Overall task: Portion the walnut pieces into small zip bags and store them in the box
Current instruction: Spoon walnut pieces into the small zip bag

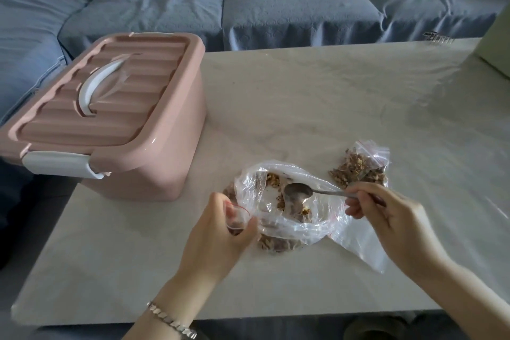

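**— Which step are you at now?**

— The scooping step. On the worktop [303,96] the pink box [110,107] stands at the far left with its lid closed, so I judge that storing comes later. The big clear bag [292,232] lies open in the near middle, with the walnut pieces [273,179] inside it. My left hand [220,234] pinches a small zip bag [237,218] at the big bag's left edge. My right hand [392,218] grips the spoon [299,192] by the handle. Its bowl is over the big bag and looks empty to me.

**— And next?**

— I think I must dip the spoon, lift it level and reach the small mouth, which my left hand must hold open.

**— How many of each?**

— One box, one big bag and two small zip bags: the one I hold and a filled bag [361,165] just right of the big bag. There is also one spoon. I cannot tell if the clear plastic at the near right is another bag.
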Demonstrator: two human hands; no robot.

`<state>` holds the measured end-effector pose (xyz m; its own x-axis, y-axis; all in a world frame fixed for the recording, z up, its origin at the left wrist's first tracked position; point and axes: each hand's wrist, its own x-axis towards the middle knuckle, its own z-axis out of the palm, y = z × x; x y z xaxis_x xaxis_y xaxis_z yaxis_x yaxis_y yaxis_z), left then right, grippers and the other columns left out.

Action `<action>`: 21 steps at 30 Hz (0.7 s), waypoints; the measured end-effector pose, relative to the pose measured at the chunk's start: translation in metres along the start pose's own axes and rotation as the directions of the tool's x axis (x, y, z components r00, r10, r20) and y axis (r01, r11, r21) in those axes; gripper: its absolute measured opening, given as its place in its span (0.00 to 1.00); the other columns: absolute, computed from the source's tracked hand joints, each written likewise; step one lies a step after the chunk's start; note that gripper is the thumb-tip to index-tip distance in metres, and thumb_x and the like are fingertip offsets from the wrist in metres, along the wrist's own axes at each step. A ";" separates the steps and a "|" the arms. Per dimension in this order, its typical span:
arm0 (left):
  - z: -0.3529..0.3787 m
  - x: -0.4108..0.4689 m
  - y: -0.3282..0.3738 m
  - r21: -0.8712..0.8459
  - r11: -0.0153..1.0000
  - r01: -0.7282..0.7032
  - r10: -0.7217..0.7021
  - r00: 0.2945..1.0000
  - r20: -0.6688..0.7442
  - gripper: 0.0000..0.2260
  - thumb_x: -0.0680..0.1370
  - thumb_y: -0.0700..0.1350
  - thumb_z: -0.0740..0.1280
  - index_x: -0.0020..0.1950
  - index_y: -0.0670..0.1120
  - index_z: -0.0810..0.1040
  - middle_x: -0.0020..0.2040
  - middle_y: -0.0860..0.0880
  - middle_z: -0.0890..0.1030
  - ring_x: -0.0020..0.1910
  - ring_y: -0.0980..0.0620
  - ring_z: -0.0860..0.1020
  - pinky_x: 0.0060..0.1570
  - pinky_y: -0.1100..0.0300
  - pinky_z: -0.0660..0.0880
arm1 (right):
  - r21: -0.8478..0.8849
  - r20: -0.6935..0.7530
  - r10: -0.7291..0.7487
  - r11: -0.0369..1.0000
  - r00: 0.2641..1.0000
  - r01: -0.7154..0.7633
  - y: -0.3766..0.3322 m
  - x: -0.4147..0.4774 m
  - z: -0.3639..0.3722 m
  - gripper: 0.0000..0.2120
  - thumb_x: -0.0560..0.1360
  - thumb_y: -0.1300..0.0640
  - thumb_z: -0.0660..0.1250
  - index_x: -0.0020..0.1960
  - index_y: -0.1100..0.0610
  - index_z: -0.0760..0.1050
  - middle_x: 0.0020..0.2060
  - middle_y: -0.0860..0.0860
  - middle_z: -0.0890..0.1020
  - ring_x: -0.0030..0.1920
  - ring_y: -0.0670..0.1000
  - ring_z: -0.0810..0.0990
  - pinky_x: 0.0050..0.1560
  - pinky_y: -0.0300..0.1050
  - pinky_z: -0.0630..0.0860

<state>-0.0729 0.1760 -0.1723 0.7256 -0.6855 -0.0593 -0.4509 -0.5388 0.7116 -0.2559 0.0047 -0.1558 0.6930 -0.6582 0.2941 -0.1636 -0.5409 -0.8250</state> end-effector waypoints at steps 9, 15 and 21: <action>0.020 0.000 0.006 -0.024 0.984 0.177 -0.160 0.931 0.328 0.17 0.75 0.59 0.63 0.52 0.48 0.64 0.44 0.60 0.71 0.41 0.64 0.72 0.36 0.68 0.70 | 0.065 0.109 0.086 0.993 0.990 -0.094 0.020 -0.017 0.009 0.14 0.72 0.31 0.53 0.50 0.32 0.73 0.40 0.40 0.81 0.39 0.43 0.82 0.42 0.34 0.77; 0.028 0.004 0.013 -0.215 0.953 0.212 -0.143 0.945 0.295 0.15 0.75 0.54 0.65 0.52 0.48 0.65 0.45 0.63 0.71 0.43 0.70 0.69 0.35 0.73 0.65 | 0.044 0.129 0.206 0.976 0.970 -0.213 0.021 -0.014 0.011 0.10 0.78 0.54 0.57 0.45 0.46 0.77 0.36 0.45 0.82 0.34 0.46 0.81 0.40 0.38 0.78; 0.033 0.013 0.018 -0.294 0.942 0.158 -0.097 0.972 0.212 0.11 0.74 0.51 0.68 0.47 0.51 0.66 0.45 0.59 0.75 0.43 0.67 0.74 0.38 0.81 0.66 | 0.308 0.077 0.486 0.819 0.870 -0.485 0.021 -0.009 0.021 0.12 0.79 0.64 0.55 0.44 0.61 0.76 0.30 0.54 0.83 0.30 0.52 0.82 0.34 0.39 0.79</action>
<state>-0.0885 0.1412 -0.1835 0.6390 -0.7182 -0.2755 -0.1569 -0.4723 0.8674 -0.2506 0.0103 -0.1855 0.5775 -0.7958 -0.1821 -0.2534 0.0374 -0.9666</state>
